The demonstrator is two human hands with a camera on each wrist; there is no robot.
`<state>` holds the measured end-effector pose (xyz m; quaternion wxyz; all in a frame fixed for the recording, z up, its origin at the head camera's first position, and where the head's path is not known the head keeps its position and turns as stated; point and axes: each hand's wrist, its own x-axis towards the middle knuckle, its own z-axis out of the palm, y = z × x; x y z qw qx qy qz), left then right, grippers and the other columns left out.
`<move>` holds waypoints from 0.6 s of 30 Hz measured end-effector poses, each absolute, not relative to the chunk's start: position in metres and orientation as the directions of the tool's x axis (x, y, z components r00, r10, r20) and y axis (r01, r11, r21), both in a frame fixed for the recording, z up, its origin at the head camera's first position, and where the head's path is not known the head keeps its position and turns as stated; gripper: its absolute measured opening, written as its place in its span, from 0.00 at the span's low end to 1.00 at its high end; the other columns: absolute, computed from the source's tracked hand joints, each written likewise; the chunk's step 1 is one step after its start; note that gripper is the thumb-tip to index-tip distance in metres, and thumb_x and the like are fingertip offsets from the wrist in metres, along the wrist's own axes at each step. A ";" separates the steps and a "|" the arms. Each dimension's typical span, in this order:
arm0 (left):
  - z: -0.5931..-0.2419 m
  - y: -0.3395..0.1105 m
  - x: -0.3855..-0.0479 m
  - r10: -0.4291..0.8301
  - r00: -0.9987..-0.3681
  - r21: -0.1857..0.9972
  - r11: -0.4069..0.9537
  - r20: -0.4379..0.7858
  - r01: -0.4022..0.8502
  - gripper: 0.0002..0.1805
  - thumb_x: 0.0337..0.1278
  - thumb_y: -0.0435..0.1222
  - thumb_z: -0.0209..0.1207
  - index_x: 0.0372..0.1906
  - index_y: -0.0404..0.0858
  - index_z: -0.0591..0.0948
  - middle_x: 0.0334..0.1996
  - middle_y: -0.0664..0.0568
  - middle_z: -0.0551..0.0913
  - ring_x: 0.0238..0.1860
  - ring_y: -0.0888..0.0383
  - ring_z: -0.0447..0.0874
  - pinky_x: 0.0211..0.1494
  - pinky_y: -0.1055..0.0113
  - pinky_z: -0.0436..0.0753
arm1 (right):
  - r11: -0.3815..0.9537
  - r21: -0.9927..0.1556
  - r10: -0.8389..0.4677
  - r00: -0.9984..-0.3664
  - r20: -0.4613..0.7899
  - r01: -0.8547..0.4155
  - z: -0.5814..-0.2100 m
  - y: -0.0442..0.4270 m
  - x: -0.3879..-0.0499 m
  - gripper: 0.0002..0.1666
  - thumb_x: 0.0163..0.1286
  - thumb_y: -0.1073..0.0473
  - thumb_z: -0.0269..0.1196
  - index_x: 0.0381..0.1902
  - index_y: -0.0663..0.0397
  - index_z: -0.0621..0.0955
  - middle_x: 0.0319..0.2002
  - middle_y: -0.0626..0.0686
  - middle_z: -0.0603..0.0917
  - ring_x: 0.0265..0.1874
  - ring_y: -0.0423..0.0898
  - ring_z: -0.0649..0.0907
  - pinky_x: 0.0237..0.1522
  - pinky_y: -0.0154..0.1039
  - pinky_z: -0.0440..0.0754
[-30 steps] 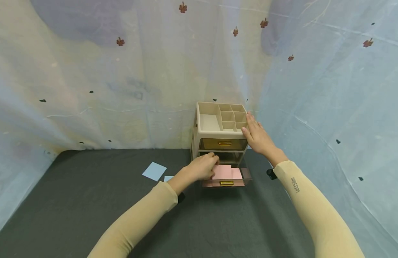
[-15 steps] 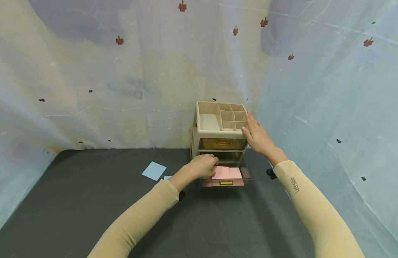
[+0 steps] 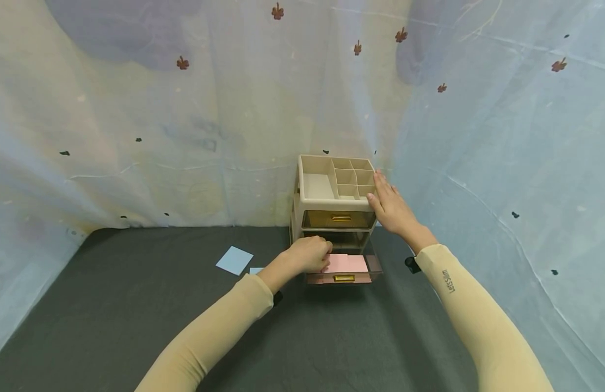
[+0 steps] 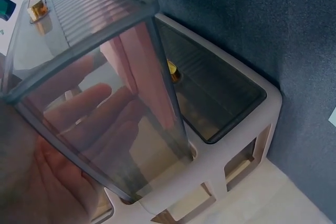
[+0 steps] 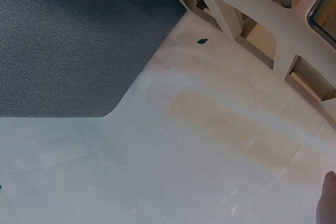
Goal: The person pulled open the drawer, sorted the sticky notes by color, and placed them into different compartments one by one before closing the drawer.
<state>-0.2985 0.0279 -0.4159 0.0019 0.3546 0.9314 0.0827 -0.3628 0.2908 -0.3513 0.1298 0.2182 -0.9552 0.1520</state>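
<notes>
**Pale curtain (image 3: pixel 253 109), dark table (image 3: pixel 111 305), your left hand (image 3: pixel 308 255) at the pink paper (image 3: pixel 357 263)**

Head view: you seem to be arranging the pink paper inside the pulled-out drawer (image 3: pixel 374 265) of the cabinet (image 3: pixel 332 204). It shows as two pieces side by side, smooth and matte, their top edges slightly uneven, behind the drawer's clear front. Your right hand lies flat with straight fingers along the cabinet's right side, thumb at the top rim (image 3: pixel 394 209). Blue paper (image 3: pixel 235 260) lies on the table to the left.

Left wrist view: through the clear wall, your left fingers are gently bent, tips at the pink paper; you cannot tell whether they pinch it. The next move probably calls for light fingertip contact, so the pieces settle without creasing.

Right wrist view: only one fingertip of yours shows, at the edge, near the cabinet's side.
</notes>
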 end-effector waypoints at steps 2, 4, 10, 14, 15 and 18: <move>-0.416 0.027 -0.298 0.664 -0.745 0.157 0.730 0.067 0.665 0.12 0.73 0.40 0.62 0.53 0.39 0.86 0.44 0.51 0.87 0.40 0.58 0.86 0.38 0.65 0.85 | 0.859 -0.234 -0.378 -0.872 0.312 -0.456 -0.351 0.290 -0.362 0.43 0.87 0.40 0.36 0.84 0.60 0.39 0.84 0.61 0.40 0.83 0.60 0.45 0.80 0.61 0.42; -0.416 0.027 -0.297 0.669 -0.739 0.159 0.723 0.084 0.673 0.14 0.74 0.40 0.61 0.56 0.39 0.85 0.46 0.50 0.86 0.41 0.57 0.86 0.37 0.66 0.85 | 0.860 -0.235 -0.377 -0.874 0.306 -0.453 -0.350 0.290 -0.361 0.43 0.87 0.41 0.36 0.84 0.60 0.39 0.84 0.60 0.39 0.83 0.60 0.45 0.80 0.62 0.42; -0.413 0.026 -0.292 0.666 -0.731 0.175 0.710 0.150 0.683 0.18 0.75 0.42 0.60 0.64 0.42 0.82 0.55 0.52 0.85 0.51 0.57 0.86 0.39 0.66 0.86 | 0.859 -0.241 -0.377 -0.877 0.298 -0.451 -0.349 0.289 -0.358 0.42 0.88 0.41 0.36 0.84 0.60 0.39 0.84 0.61 0.39 0.83 0.58 0.43 0.80 0.61 0.41; -0.408 0.025 -0.284 0.654 -0.726 0.184 0.703 0.210 0.687 0.19 0.75 0.44 0.61 0.64 0.46 0.82 0.57 0.54 0.84 0.57 0.56 0.84 0.44 0.63 0.87 | 0.860 -0.239 -0.376 -0.876 0.302 -0.451 -0.349 0.289 -0.358 0.42 0.88 0.41 0.36 0.84 0.59 0.38 0.84 0.62 0.40 0.83 0.57 0.43 0.80 0.61 0.41; -0.407 0.025 -0.281 0.652 -0.723 0.193 0.698 0.229 0.690 0.19 0.74 0.44 0.62 0.64 0.46 0.82 0.57 0.54 0.84 0.57 0.56 0.84 0.46 0.62 0.87 | 0.861 -0.237 -0.375 -0.876 0.303 -0.450 -0.349 0.289 -0.358 0.42 0.88 0.41 0.36 0.84 0.59 0.38 0.84 0.62 0.40 0.83 0.58 0.43 0.80 0.62 0.42; -0.405 0.026 -0.274 0.641 -0.709 0.226 0.674 0.293 0.703 0.18 0.74 0.44 0.62 0.62 0.45 0.83 0.57 0.55 0.84 0.58 0.56 0.84 0.49 0.62 0.87 | 0.863 -0.236 -0.371 -0.877 0.305 -0.447 -0.349 0.289 -0.360 0.42 0.87 0.41 0.35 0.84 0.59 0.38 0.84 0.61 0.40 0.83 0.58 0.44 0.80 0.62 0.42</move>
